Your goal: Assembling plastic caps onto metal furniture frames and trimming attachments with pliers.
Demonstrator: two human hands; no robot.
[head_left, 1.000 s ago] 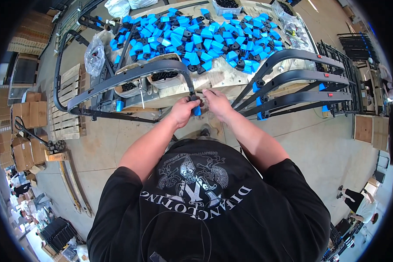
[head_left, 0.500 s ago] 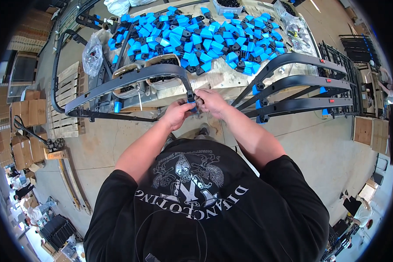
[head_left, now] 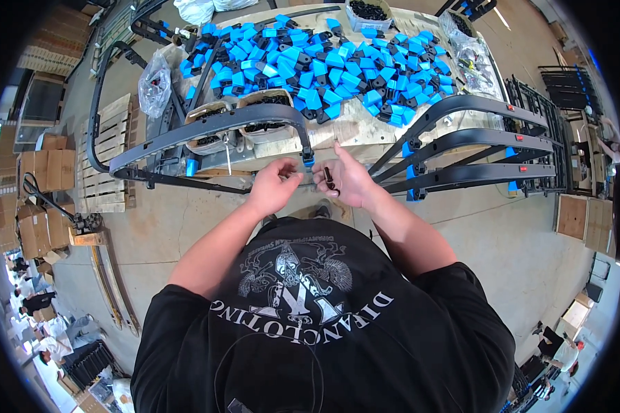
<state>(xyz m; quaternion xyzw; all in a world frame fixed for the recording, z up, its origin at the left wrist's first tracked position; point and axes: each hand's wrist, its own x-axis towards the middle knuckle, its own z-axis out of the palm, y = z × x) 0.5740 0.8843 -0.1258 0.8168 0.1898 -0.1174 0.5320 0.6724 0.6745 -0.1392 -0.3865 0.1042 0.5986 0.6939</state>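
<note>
Blue cap (head_left: 308, 164), one: at the end of the black frame (head_left: 207, 125), no longer pinched, apparently holding unaided. My left hand (head_left: 274, 187): withdrawn beside it, fingers loosely curled. My right hand (head_left: 352, 184): unfurled, small black fasteners (head_left: 330, 180) across its fingers.
</note>
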